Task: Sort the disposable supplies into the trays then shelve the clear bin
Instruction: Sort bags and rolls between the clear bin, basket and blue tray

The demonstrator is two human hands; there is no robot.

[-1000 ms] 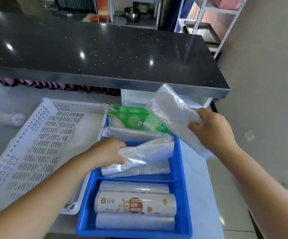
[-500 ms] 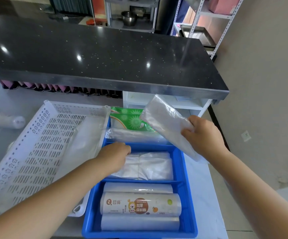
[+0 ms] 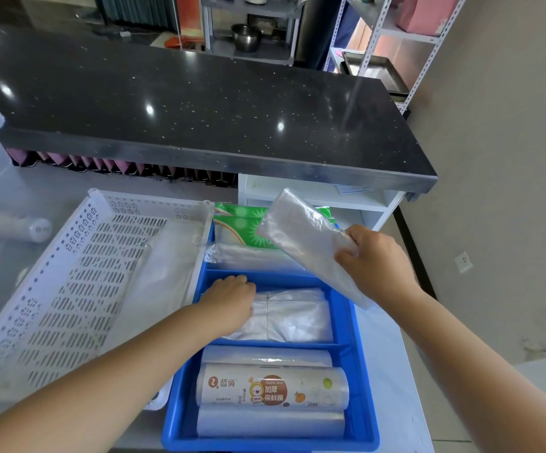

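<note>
white perforated tray (image 3: pixel 69 289) sits at 9 o'clock of blue tray (image 3: pixel 364 397). l hand (image 3: pixel 229 302) palm-down on bag stack (image 3: pixel 294 318) in mid compartment; clasp cannot tell. r hand (image 3: pixel 376 263) at 2 o'clock grasps clear bag pack (image 3: pixel 301 237), raised over far compartment.

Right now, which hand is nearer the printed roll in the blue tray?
Left. The left hand rests on the folded bags one compartment behind the printed roll; the right hand holds a clear bag pack over the tray at its far right.
</note>
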